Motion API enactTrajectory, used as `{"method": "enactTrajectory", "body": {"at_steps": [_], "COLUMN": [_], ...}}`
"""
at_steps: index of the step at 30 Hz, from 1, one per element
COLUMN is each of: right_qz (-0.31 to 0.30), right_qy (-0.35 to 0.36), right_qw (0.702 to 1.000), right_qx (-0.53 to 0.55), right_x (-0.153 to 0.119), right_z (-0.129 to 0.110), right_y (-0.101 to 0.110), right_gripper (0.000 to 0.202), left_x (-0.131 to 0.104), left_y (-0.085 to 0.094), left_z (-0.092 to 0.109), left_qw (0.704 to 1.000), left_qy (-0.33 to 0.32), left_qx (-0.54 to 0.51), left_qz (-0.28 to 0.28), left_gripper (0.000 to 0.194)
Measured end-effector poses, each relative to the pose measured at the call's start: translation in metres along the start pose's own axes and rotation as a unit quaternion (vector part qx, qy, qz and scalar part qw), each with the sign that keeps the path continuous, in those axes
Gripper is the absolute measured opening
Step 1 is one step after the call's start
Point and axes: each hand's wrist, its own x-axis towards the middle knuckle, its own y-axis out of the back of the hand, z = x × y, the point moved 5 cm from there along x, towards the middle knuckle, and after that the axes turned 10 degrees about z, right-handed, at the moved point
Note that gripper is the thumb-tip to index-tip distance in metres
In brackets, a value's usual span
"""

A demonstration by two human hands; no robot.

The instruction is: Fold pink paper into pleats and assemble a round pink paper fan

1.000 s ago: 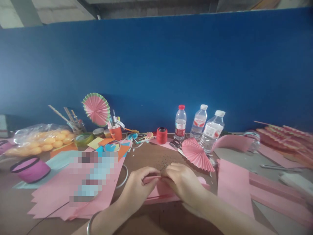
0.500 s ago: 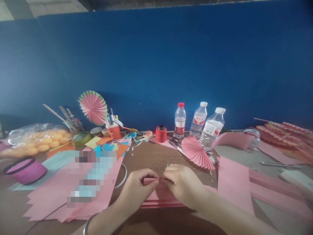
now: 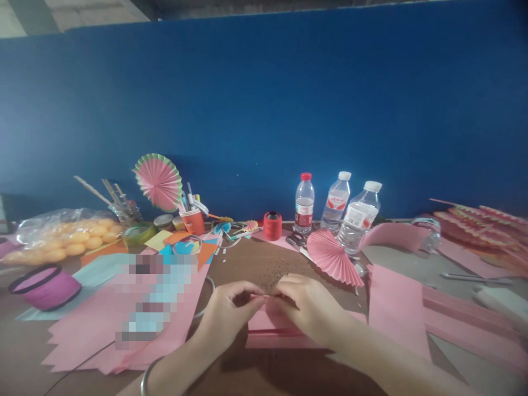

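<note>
At the near middle of the table, a sheet of pink paper (image 3: 280, 324) lies partly folded, with a crease across its front. My left hand (image 3: 235, 308) pinches its far edge between thumb and forefinger. Close against it, my right hand (image 3: 303, 308) is closed on the same edge, its fingertips mostly hidden behind the knuckles. Small dark specks (image 3: 276, 269) are scattered on the table just beyond my hands. A pleated pink paper fan (image 3: 334, 258) lies to the right of my right hand, beside scissors (image 3: 296, 240).
Stacked pink sheets (image 3: 91, 330) lie left, near a purple fabric bowl (image 3: 45, 287). A red thread spool (image 3: 272, 226) and several water bottles (image 3: 304, 204) stand along the blue wall (image 3: 264, 110). More pink paper (image 3: 396, 308) lies right. An orange cup (image 3: 193, 221) holds pens.
Both hands stay together at the paper's edge. The paper's front has shifted slightly and its folded layers show differently. The view has moved a little.
</note>
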Motion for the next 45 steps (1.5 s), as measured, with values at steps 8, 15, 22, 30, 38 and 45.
{"method": "enactTrajectory", "body": {"at_steps": [8, 15, 22, 30, 38, 45], "right_qz": [0.013, 0.016, 0.039, 0.040, -0.008, 0.014], "right_qy": [-0.019, -0.037, -0.043, 0.009, -0.035, -0.014], "right_qw": [1.000, 0.997, 0.996, 0.999, 0.999, 0.998], "right_qx": [0.019, 0.068, 0.065, 0.002, -0.023, -0.054], "right_x": [-0.002, -0.001, -0.002, -0.002, 0.005, 0.009], "right_z": [0.001, -0.001, 0.001, -0.008, 0.013, 0.048], "right_y": [-0.004, -0.003, -0.002, -0.003, 0.004, 0.004], "right_gripper": [0.023, 0.020, 0.018, 0.021, 0.016, 0.013], "left_x": [-0.004, -0.007, -0.006, -0.010, 0.009, 0.030], "left_y": [-0.007, -0.011, -0.007, -0.008, 0.011, 0.031], "left_z": [0.002, -0.004, 0.000, 0.006, -0.007, -0.008], "left_qw": [0.999, 0.998, 0.999, 0.999, 0.999, 0.994], "left_qy": [0.024, 0.035, 0.026, 0.015, 0.024, -0.037], "left_qx": [-0.013, -0.043, -0.035, -0.022, -0.013, 0.097], "left_qz": [-0.020, -0.022, -0.012, -0.029, 0.033, 0.035], "left_gripper": [0.011, 0.009, 0.011, 0.009, 0.017, 0.016]}}
